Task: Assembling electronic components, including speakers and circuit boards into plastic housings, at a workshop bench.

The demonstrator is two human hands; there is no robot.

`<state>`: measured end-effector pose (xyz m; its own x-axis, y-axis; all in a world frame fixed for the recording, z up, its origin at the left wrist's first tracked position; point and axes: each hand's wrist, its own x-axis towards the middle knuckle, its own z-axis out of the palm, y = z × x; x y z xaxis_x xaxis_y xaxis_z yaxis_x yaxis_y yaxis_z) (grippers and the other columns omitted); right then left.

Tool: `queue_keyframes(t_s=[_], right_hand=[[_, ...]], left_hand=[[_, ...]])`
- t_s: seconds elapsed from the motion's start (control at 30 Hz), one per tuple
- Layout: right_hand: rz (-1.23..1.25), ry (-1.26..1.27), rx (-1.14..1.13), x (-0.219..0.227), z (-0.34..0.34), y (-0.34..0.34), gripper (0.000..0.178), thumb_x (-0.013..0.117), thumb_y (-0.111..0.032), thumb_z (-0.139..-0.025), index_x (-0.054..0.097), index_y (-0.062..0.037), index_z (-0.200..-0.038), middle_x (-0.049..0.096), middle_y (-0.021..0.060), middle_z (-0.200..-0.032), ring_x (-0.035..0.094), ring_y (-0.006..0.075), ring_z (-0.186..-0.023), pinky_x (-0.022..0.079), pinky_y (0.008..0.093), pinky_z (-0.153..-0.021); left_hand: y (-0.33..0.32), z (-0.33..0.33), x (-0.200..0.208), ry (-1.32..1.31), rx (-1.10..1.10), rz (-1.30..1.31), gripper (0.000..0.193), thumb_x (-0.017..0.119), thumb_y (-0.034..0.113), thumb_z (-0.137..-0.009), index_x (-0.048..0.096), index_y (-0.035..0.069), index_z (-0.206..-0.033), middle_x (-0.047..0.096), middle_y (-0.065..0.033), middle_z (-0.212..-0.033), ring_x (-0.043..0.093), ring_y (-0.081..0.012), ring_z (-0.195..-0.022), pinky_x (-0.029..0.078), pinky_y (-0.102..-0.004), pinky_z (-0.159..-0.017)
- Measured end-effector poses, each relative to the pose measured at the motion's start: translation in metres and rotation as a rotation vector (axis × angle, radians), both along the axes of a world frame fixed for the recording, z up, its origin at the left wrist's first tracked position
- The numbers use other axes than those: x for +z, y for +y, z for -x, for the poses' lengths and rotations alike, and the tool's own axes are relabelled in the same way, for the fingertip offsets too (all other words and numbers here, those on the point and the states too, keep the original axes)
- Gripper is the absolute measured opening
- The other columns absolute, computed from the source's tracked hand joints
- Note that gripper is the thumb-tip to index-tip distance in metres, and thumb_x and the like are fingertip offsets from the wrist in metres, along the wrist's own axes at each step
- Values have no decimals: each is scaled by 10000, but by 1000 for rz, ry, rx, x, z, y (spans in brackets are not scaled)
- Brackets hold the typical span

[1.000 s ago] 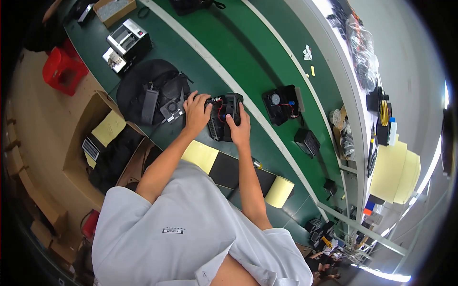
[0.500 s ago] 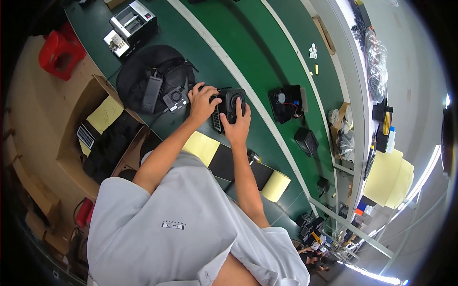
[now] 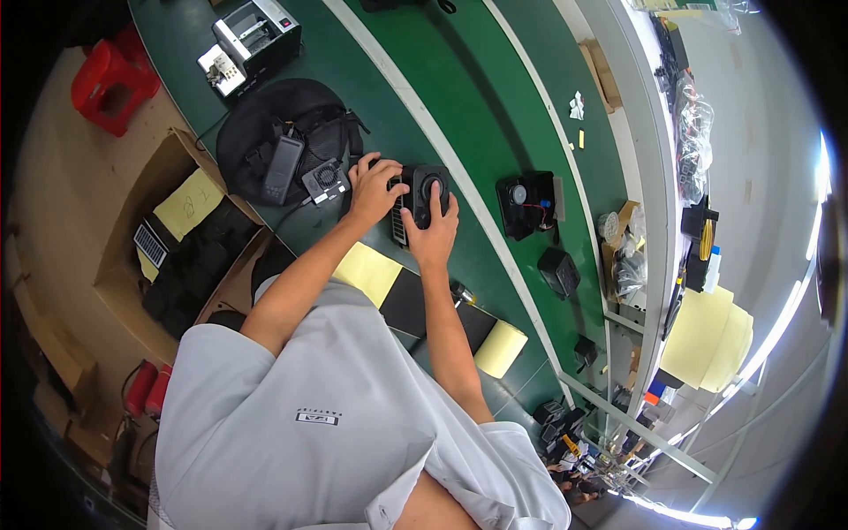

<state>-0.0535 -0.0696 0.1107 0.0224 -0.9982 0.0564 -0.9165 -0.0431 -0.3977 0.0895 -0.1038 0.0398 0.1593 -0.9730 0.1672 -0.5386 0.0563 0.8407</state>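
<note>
A black box-shaped speaker [image 3: 414, 187], with a round driver on its face and a pale ribbed side, rests on the dark green bench [image 3: 389, 115]. My left hand [image 3: 374, 191] grips its left edge, fingers curled. My right hand [image 3: 432, 231] is wrapped round the near right part, one finger lying over the round driver. Just left of my left hand lies a small grey device with a fan [image 3: 325, 180]. Beside that, a black handheld unit [image 3: 283, 168] sits on a round black bag [image 3: 243, 132].
A silver-black machine [image 3: 256, 40] stands far left. On the green conveyor are an opened black housing with wires [image 3: 528, 205] and a black box [image 3: 558, 271]. Yellow paper [image 3: 368, 274], a screwdriver [image 3: 462, 293] and a yellow roll [image 3: 502, 349] lie near my body. A carton [image 3: 124, 256] stands left.
The view has shifted slightly. Both hands stay on the speaker, which keeps about the same place on the bench.
</note>
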Motion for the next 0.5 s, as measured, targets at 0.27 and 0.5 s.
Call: queue_keyframes(t_s=[0.27, 0.5], right_hand=[[-35, 30, -17, 4, -5, -2, 832, 809, -393, -739, 473, -204, -1477, 425, 292, -1417, 546, 458, -1113, 456, 499, -966], [11, 99, 6, 1, -8, 0, 845, 817, -403, -725, 471, -224, -1475, 426, 291, -1413, 552, 460, -1103, 470, 506, -937]], left_hand=[[-4, -10, -2, 8, -78, -74, 408, 842, 324, -653, 750, 100, -982, 677, 28, -1194, 422, -303, -1311, 277, -474, -1060], [-3, -10, -4, 41, -24, -41, 449, 852, 328, -623, 744, 106, -997, 678, 22, -1183, 417, -305, -1321, 279, -474, -1065]])
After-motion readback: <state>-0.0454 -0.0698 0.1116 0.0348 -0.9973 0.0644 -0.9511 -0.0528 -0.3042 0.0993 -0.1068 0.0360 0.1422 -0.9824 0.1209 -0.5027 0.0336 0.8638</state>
